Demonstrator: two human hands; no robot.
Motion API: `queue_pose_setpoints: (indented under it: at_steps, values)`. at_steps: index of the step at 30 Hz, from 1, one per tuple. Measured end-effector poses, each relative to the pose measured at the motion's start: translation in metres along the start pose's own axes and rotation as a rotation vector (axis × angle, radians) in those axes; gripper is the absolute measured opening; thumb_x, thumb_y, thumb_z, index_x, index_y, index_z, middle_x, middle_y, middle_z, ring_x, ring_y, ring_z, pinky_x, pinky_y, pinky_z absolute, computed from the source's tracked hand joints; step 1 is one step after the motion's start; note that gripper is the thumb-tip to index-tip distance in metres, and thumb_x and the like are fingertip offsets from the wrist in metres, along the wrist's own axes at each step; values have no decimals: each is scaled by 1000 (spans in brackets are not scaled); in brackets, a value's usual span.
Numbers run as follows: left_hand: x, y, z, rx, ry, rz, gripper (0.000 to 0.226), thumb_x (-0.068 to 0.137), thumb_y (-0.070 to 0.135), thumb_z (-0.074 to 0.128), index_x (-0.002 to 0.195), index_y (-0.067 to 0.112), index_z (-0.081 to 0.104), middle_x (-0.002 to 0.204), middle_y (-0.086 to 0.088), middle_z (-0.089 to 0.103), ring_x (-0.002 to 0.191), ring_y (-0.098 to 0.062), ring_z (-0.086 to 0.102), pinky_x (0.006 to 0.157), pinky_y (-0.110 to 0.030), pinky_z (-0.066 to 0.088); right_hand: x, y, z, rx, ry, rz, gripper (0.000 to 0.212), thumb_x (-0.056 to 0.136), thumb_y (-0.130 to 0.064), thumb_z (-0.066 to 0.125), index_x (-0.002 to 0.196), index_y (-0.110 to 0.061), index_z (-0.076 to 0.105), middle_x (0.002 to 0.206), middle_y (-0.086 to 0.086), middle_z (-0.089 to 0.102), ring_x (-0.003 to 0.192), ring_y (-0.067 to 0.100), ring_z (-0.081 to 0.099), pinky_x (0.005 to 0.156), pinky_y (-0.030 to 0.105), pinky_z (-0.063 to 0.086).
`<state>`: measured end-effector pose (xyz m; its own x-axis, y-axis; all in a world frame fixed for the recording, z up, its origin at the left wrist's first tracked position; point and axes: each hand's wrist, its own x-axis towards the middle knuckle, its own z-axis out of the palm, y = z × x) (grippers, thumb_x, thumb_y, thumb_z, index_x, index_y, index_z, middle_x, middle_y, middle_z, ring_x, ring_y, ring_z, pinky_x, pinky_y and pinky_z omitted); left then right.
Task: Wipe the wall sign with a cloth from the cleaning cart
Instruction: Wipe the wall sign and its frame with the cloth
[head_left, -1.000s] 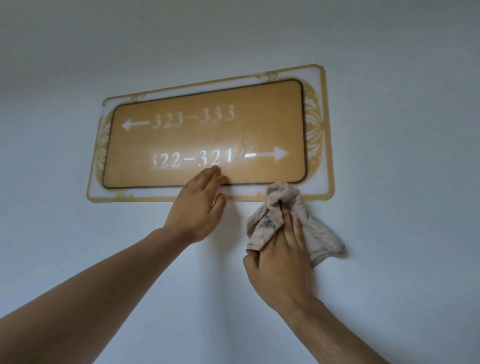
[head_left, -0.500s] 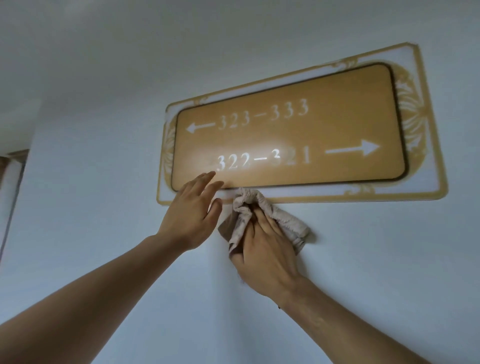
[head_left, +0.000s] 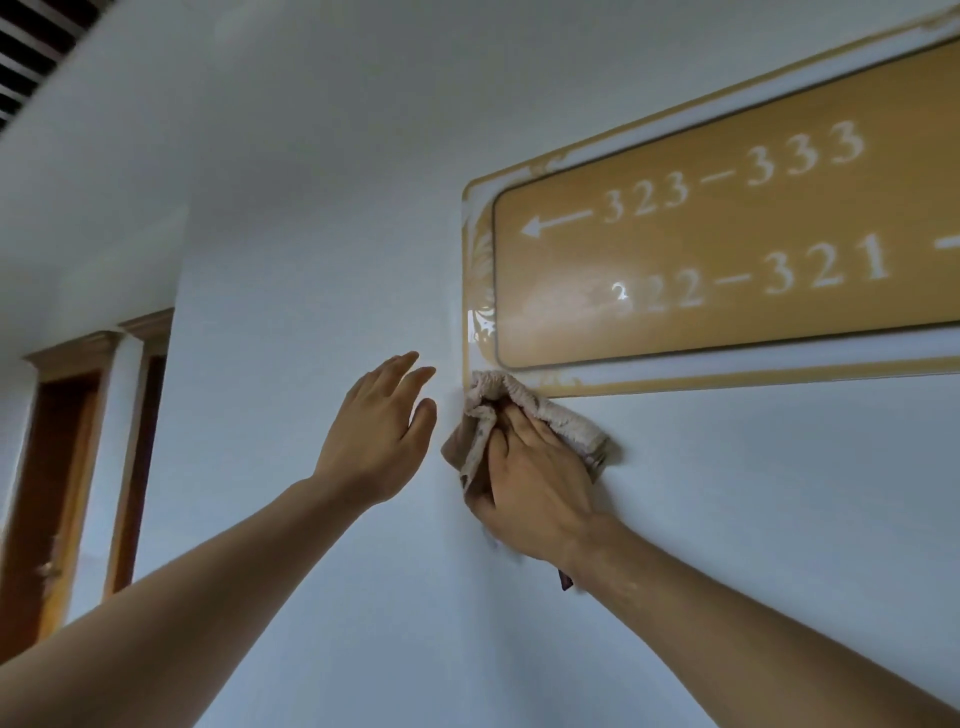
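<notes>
**Sign wipe: cloth is down at the bottom-left corner, most of the face still unclear**

Watching this one through the head cam. Going left to right with the wall sign (head_left: 727, 249) as my reference.

Well left of the sign there's a wooden door frame (head_left: 78, 467), and a slatted vent (head_left: 26, 47) up in the top corner. Not part of the job.

Just left of the sign's lower-left corner is the left hand (head_left: 376, 441). Fingers are straight and a bit spread, holding nothing, palm toward the wall (head_left: 311, 208). I can't tell if it's actually touching the wall or hovering just off it.

Right beside it, the right hand (head_left: 530, 478) has the cloth (head_left: 498, 400) bunched under it, fingers curled into the fabric and pressing it against the wall. The top of the cloth overlaps the sign's bottom-left border; the rest sits on the wall below the sign.

Progress, my guess: mid-wipe, working the lower edge. There's a hazy smear around the "322", so the face probably needs another pass. The sign's right end is out of frame, so no idea about that part.
</notes>
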<state>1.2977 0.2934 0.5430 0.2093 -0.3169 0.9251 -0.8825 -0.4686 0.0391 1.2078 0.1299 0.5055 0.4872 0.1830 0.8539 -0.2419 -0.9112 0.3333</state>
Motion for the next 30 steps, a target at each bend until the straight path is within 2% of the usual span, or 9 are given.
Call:
queue_pose_setpoints:
  at_steps: [3, 7, 11, 14, 17, 20, 23, 26, 30]
  values:
    - [2, -35, 2, -25, 18, -64, 46, 104, 30, 37, 148, 19, 46, 162, -2, 35, 150, -20, 26, 122, -40, 23, 18, -21, 20, -8, 8, -14, 68, 93, -39, 52, 148, 1, 43, 157, 20, 40, 151, 27, 27, 126, 32, 6]
    - [7, -70, 15, -73, 37, -104, 47, 104, 32, 36, 149, 19, 46, 161, -1, 36, 150, -18, 26, 122, -39, 23, 36, -36, 46, -42, -29, -11, 78, 92, -41, 48, 154, 2, 29, 165, 21, 22, 156, 27, 9, 126, 38, 1]
    - [15, -98, 37, -137, 46, -122, 48, 105, 33, 35, 150, 20, 44, 162, 0, 34, 150, -15, 24, 121, -35, 21, 49, -50, 66, -32, 52, 88, 75, 89, -40, 46, 149, 5, 37, 163, 23, 24, 155, 29, 12, 126, 37, 4]
    - [24, -112, 50, -118, 62, -72, 48, 104, 31, 36, 150, 18, 43, 163, -2, 33, 150, -17, 25, 120, -33, 21, 50, -51, 77, -66, 104, 120, 73, 90, -38, 43, 149, 5, 39, 162, 23, 27, 155, 29, 15, 126, 41, 9]
    - [38, -115, 64, -82, 182, 16, 51, 98, 28, 36, 145, 12, 48, 161, -9, 34, 148, -25, 29, 121, -40, 25, 50, -47, 86, -121, 170, 121, 73, 93, -42, 43, 148, 6, 40, 161, 23, 30, 155, 28, 16, 126, 42, 12]
    - [51, -112, 77, -157, 307, 12, 54, 94, 24, 36, 144, 7, 48, 160, -12, 35, 146, -26, 30, 121, -44, 25, 51, -50, 93, -184, 172, 132, 78, 95, -46, 37, 152, 7, 32, 162, 24, 24, 155, 30, 11, 125, 44, 10]
    - [61, -113, 89, -161, 305, 109, 53, 92, 17, 38, 142, 3, 49, 156, -16, 41, 145, -30, 34, 119, -48, 27, 55, -52, 98, -245, 179, 160, 80, 94, -47, 40, 151, 9, 31, 162, 27, 23, 155, 32, 9, 125, 45, 9]
    - [77, -117, 95, -231, 351, 132, 48, 89, 14, 39, 131, 0, 58, 146, -17, 51, 140, -33, 40, 116, -48, 31, 61, -56, 103, -262, 223, 180, 81, 93, -47, 46, 149, 10, 34, 161, 28, 25, 155, 33, 12, 126, 46, 11]
    - [94, -115, 102, -305, 542, 182, 42, 88, 15, 40, 114, -4, 67, 127, -19, 64, 129, -39, 52, 108, -48, 40, 71, -59, 105, -284, 245, 197, 82, 97, -49, 39, 153, 9, 25, 163, 27, 19, 156, 31, 6, 126, 45, 9]
